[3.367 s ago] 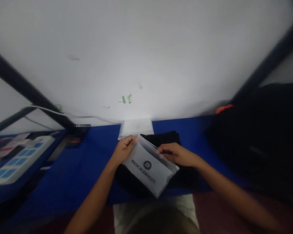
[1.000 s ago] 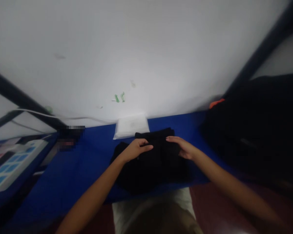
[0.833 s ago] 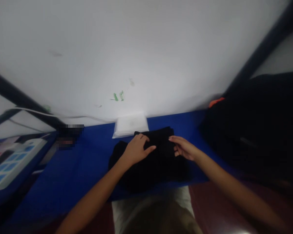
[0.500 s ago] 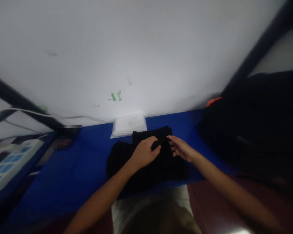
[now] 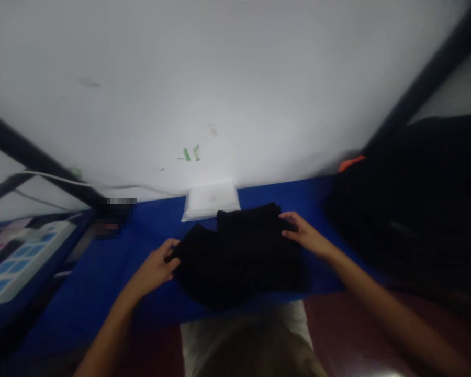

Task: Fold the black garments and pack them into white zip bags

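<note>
A folded black garment (image 5: 247, 251) lies on the blue surface in front of me; its dark folds hide what kind it is. At its left edge my left hand (image 5: 155, 269) is closed, with the cloth's edge between thumb and fingers. My right hand (image 5: 306, 235) is at the upper right edge of the garment, its thumb on the cloth and its index finger along the far corner. The other right fingertips are partly hidden. Just behind the garment lies a flat white packet (image 5: 212, 199), apart from both hands.
The blue surface (image 5: 141, 230) runs along a white wall (image 5: 235, 94). At left stand a pale case with blue panels (image 5: 23, 256) and a dark frame bar (image 5: 39, 157); a white cable (image 5: 102, 186) follows the wall. A large black mass (image 5: 424, 209) fills the right side.
My left hand has moved from the garment's middle out to its left edge. My right hand has moved slightly right to the upper right edge. The garment appears more spread out.
</note>
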